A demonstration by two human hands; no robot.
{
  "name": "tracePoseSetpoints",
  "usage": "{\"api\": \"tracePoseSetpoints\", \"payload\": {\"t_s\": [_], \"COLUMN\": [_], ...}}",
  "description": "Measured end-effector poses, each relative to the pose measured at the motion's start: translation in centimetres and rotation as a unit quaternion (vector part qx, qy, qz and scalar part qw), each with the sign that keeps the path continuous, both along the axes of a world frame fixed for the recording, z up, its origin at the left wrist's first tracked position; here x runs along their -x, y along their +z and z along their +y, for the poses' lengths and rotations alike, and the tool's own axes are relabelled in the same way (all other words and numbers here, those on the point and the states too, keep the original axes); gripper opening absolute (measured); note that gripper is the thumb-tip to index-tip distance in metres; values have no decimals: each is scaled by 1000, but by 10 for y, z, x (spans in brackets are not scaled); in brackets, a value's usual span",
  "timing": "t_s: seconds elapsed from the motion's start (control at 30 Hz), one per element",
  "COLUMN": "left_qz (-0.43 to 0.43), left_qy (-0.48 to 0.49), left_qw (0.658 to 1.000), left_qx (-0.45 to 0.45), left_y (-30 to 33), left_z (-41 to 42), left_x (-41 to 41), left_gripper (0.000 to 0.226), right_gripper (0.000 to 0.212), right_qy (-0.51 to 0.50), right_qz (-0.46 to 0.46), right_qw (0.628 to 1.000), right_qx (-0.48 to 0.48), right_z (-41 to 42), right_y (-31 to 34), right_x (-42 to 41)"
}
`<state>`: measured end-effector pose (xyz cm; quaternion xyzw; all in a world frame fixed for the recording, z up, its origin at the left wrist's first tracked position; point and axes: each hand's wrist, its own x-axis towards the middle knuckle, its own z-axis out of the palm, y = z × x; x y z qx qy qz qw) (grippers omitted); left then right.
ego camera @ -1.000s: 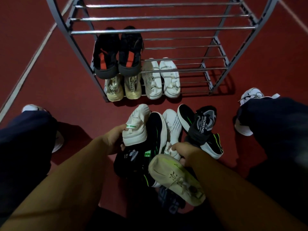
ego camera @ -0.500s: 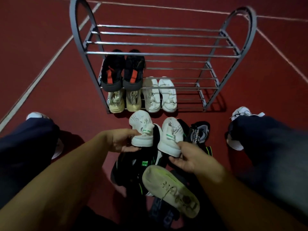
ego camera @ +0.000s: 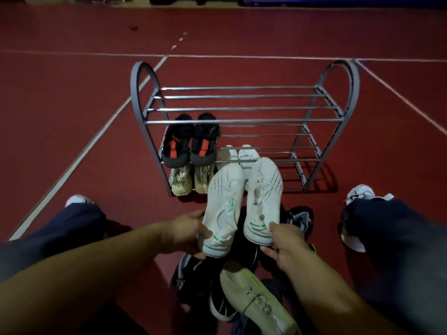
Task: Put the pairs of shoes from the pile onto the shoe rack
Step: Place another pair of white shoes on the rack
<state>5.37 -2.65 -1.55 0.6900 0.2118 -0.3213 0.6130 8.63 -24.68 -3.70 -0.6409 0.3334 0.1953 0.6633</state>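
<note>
Head view, floor level. My left hand point(ego camera: 187, 234) is clamped around the heel of the left white knit shoe point(ego camera: 223, 206); my right hand point(ego camera: 284, 246) pinches the heel of the right white knit shoe point(ego camera: 263, 197) between thumb and fingers. Both shoes are lifted off the floor, toes pointing away from me toward the shoe rack point(ego camera: 244, 122), laces up, a green stripe visible at each heel. They sit side by side, nearly touching — a matched pair.

Below my hands lies the pile point(ego camera: 208, 281): dark shoes tangled together, and on top of them a pale yellow-green shoe point(ego camera: 256, 298) lying on its side. How many dark shoes there are I cannot tell in this light.

On the rack: a black pair with orange patches point(ego camera: 191, 143) on a middle tier at the left; a beige pair point(ego camera: 192, 180) on the bottom tier beneath it; a white pair point(ego camera: 238, 153) just right of those, partly hidden behind the shoes I hold. Top tier and right half of the rack — bare bars.

Red floor point(ego camera: 72, 105) with white lines. My knees in dark trousers flank the pile.
</note>
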Motion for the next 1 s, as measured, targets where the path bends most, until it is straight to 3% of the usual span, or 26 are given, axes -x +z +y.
{"api": "tracePoseSetpoints", "payload": {"t_s": [0.17,0.4,0.47,0.53,0.57,0.63,0.7,0.83,1.0], "left_qz": [-40,-63,-72,-75,-70,-58,-16,12,-38], "left_qy": [115,153,180,213,252,333,356,373,470], "left_qw": [992,983,976,970,962,940,929,908,858], "left_qx": [45,82,103,96,75,46,95,191,203], "left_y": [13,22,17,14,9,-11,-27,-48,-57], "left_z": [-31,-38,-38,-40,-42,-41,-45,-55,-49], "left_x": [-30,-121,-152,-176,-187,-207,-209,-204,-220], "left_gripper": [63,66,62,42,32,53,64,45,43], "right_gripper": [18,8,7,12,15,19,21,27,31], "right_qy": [26,26,32,42,46,54,59,64,85], "right_qz": [-76,-102,-104,-115,-120,-126,-129,-134,-150], "right_qw": [994,988,986,983,982,980,978,974,967], "right_qx": [72,112,122,134,140,145,152,169,189], "right_z": [-4,-7,-7,-4,-2,5,13,21,24], "right_y": [20,38,34,27,23,12,3,-9,-17], "right_x": [-37,-143,-172,-199,-211,-234,-248,-256,-265]}}
